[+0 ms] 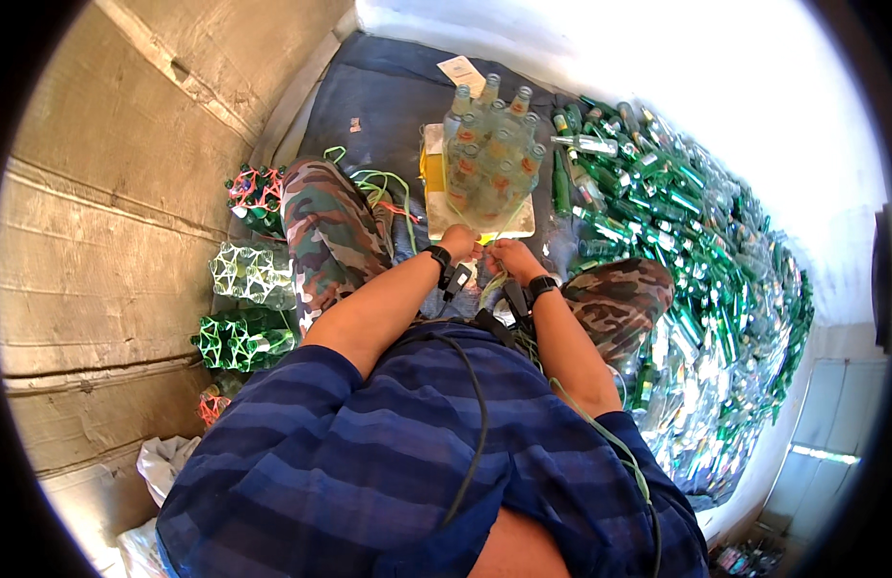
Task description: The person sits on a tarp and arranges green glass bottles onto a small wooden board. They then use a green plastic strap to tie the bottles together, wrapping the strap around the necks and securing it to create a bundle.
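A cluster of clear glass bottles (494, 159) stands upright on a pale block (515, 227) with a yellow side, in front of me. Pale green-yellow string (507, 222) runs from the near side of the bottles toward my hands. My left hand (460, 243) is closed, its fingertips pinched on the string at the block's near edge. Close beside it, my right hand (509, 258) is closed too, gripping the string, whose loose tail hangs below. The fingertips almost meet, and the exact hold is partly hidden. Both wrists wear black bands.
A large heap of loose, mostly green bottles (687, 222) lies along the right wall. Bound bottle bundles (245, 339) stand on the left by the cardboard wall (108, 250). Loose green string (393, 179) lies near my left knee. A cable (481, 405) crosses my shirt.
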`<state>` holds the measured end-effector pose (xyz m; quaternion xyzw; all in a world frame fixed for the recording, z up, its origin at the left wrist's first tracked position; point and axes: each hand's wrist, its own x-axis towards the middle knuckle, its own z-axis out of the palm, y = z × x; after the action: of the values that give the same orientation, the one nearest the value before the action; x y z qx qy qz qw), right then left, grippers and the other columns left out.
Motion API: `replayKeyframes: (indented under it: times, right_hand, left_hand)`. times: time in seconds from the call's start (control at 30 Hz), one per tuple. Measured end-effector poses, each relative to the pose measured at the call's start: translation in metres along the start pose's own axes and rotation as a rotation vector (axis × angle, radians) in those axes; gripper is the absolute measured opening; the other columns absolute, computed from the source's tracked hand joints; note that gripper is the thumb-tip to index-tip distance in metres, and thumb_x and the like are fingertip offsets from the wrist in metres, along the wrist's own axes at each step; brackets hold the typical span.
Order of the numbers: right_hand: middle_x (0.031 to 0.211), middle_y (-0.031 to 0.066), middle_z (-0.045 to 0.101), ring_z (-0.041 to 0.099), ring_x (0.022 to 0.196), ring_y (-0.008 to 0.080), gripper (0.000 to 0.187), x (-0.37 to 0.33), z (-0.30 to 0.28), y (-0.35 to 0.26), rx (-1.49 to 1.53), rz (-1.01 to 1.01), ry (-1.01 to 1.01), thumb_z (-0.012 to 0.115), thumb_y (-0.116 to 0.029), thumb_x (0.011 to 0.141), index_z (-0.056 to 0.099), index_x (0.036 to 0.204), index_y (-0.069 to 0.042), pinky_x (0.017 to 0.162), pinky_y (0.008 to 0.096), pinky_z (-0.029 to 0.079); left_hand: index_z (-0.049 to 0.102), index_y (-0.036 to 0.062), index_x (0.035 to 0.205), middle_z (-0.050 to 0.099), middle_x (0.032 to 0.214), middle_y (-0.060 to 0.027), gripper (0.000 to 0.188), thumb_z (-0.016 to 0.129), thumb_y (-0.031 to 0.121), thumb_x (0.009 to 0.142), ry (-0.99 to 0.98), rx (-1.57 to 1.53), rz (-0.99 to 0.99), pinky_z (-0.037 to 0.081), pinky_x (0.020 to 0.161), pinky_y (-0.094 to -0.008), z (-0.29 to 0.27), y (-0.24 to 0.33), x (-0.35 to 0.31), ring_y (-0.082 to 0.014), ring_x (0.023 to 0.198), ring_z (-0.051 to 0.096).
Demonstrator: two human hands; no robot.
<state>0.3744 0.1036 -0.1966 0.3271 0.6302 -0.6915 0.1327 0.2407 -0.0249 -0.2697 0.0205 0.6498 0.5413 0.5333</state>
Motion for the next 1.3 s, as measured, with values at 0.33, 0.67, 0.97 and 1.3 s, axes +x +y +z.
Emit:
replayKeyframes:
  times: [0.33, 0.67, 0.97, 1.3]
  right_hand:
    - [0.073, -0.0015, 0.054, 0.048, 0.06, 0.0109, 0.015, 0.038, -0.013, 0.046, -0.279, -0.263, 0.027, 0.064, -0.02, 0.099, 0.07, 0.096, -0.007, 0.054, 0.028, 0.036]
    - [0.07, 0.0022, 0.057, 0.05, 0.058, 0.0107, 0.018, 0.016, 0.008, 0.025, -0.121, -0.146, 0.093, 0.064, -0.013, 0.098, 0.067, 0.084, -0.003, 0.049, 0.029, 0.035]
    - [0.096, 0.0159, 0.072, 0.07, 0.082, 0.0274, 0.02, 0.023, -0.027, 0.027, -0.365, -0.161, 0.311, 0.065, -0.014, 0.089, 0.073, 0.103, -0.002, 0.07, 0.0408, 0.053]
    - [0.079, 0.0086, 0.071, 0.065, 0.063, 0.0203, 0.021, 0.021, -0.017, 0.028, -0.492, -0.24, 0.276, 0.065, -0.021, 0.092, 0.07, 0.094, -0.001, 0.06, 0.037, 0.053]
  left_hand:
    - [0.067, 0.0051, 0.091, 0.057, 0.067, -0.0062, 0.024, 0.059, 0.025, 0.101, -0.149, 0.181, 0.016, 0.044, 0.052, -0.0366, 0.011, 0.019, 0.015, -0.0192, 0.057, 0.055]
    - [0.064, 0.0063, 0.084, 0.057, 0.069, -0.0016, 0.032, 0.065, 0.034, 0.1, -0.179, 0.213, 0.086, 0.037, 0.051, -0.0323, 0.011, 0.015, 0.008, -0.0134, 0.056, 0.049]
    - [0.065, 0.0045, 0.086, 0.058, 0.074, -0.0008, 0.021, 0.072, 0.021, 0.097, -0.217, 0.179, 0.059, 0.042, 0.058, -0.0306, 0.016, 0.035, -0.005, -0.0108, 0.063, 0.051]
    - [0.071, -0.0003, 0.095, 0.065, 0.077, -0.0024, 0.019, 0.071, 0.019, 0.096, -0.206, 0.467, 0.278, 0.05, 0.065, -0.029, 0.003, 0.028, 0.003, -0.0116, 0.071, 0.06]
